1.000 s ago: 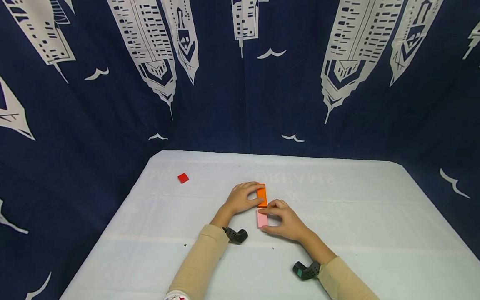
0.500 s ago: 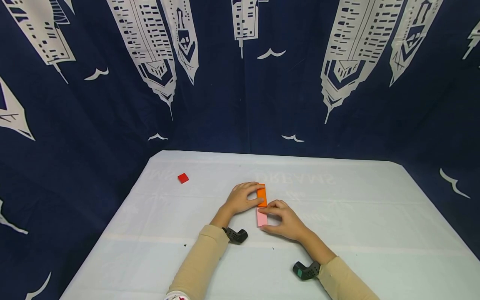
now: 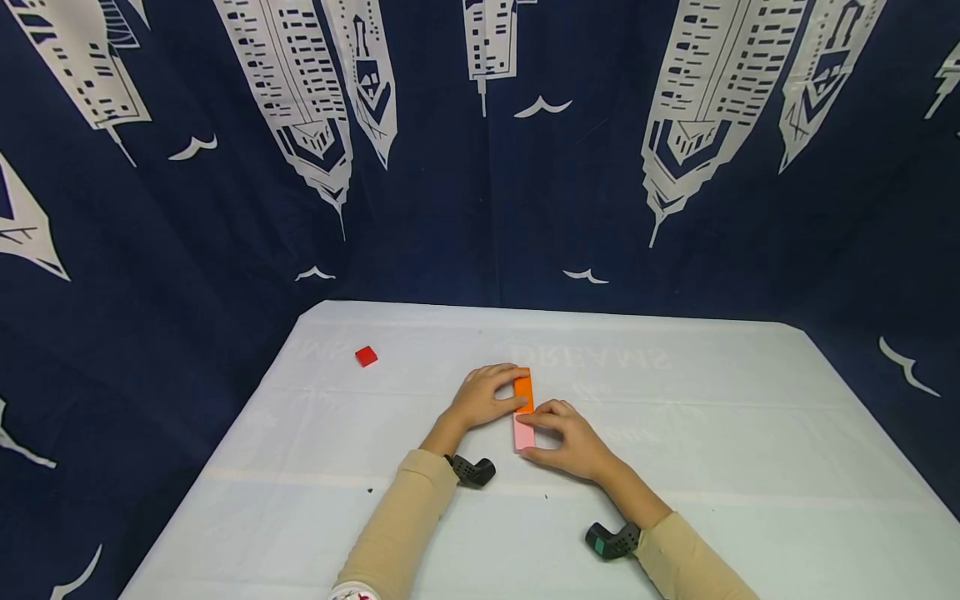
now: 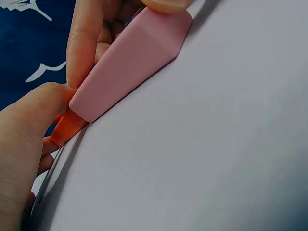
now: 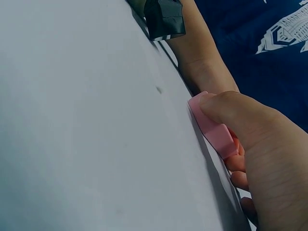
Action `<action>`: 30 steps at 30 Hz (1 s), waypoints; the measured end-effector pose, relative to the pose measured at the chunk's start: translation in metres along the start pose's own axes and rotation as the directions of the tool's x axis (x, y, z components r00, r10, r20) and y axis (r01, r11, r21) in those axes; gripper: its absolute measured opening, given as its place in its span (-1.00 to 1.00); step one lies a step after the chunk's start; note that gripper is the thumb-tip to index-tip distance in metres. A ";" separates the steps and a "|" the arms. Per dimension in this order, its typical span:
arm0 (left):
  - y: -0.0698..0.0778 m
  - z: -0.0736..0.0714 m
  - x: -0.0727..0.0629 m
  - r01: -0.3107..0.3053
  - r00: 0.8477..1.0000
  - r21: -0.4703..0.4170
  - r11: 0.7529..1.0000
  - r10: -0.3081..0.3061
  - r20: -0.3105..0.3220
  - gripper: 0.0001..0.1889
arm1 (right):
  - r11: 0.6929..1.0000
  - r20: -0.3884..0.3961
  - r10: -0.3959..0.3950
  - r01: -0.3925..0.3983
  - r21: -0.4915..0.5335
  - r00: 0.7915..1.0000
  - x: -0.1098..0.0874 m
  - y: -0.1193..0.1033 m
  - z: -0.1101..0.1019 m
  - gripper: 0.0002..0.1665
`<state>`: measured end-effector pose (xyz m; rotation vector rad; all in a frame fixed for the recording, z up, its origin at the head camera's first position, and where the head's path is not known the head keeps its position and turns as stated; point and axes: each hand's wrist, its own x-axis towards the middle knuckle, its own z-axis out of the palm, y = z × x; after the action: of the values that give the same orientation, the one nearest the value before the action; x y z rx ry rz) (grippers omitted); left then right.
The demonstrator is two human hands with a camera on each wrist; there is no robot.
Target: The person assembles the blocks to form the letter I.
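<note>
An orange rectangular block [image 3: 523,393] lies on the white table, its long side pointing away from me. My left hand [image 3: 486,396] grips it from the left, fingers at the far end and thumb near the close end. Directly in front of it, end to end, lies a pink block [image 3: 524,435]. My right hand [image 3: 567,442] pinches the pink block between thumb and fingers from the right. In the left wrist view the pink block [image 4: 132,62] meets the orange block [image 4: 68,126] beside my left thumb. The right wrist view shows my thumb against the pink block's [image 5: 211,126] near end.
A small red block [image 3: 366,357] lies at the far left of the white table [image 3: 712,400]. Dark devices [image 3: 472,472] are strapped at both wrists. A navy cloth [image 3: 487,208] with white building prints hangs behind the table.
The pink block has slid slightly away from me, closing the narrow gap to the orange block. My left hand and the orange block have hardly moved.
</note>
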<state>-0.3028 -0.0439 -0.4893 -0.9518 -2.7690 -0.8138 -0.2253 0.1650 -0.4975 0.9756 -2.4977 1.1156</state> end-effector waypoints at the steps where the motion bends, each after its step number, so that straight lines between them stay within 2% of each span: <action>1: 0.000 0.000 0.000 0.000 1.000 0.001 1.000 0.000 0.001 -0.46 | 1.000 0.000 0.003 -0.003 0.001 1.000 0.000 0.000 0.000 -0.44; 12: -0.001 0.000 0.001 0.004 1.000 0.003 1.000 -0.004 0.006 -0.46 | 1.000 0.004 0.023 -0.023 -0.011 1.000 0.000 0.000 0.000 -0.44; 21: 0.000 0.000 0.001 0.004 1.000 0.001 1.000 -0.004 0.009 -0.46 | 0.995 -0.045 0.065 -0.061 0.080 0.997 0.002 0.001 -0.003 -0.42; 26: 0.000 -0.001 0.001 0.012 1.000 0.003 1.000 -0.013 0.019 -0.46 | 0.994 -0.059 0.069 -0.063 0.090 0.996 0.007 0.006 -0.004 -0.44; 30: 0.001 -0.001 0.001 0.017 1.000 0.000 1.000 -0.017 0.025 -0.45 | 0.992 -0.051 0.103 -0.099 0.081 0.993 0.010 0.010 -0.006 -0.46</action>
<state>-0.3031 -0.0434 -0.4883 -0.9463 -2.8020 -0.8101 -0.2401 0.1694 -0.4949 0.8343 -2.5011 1.2622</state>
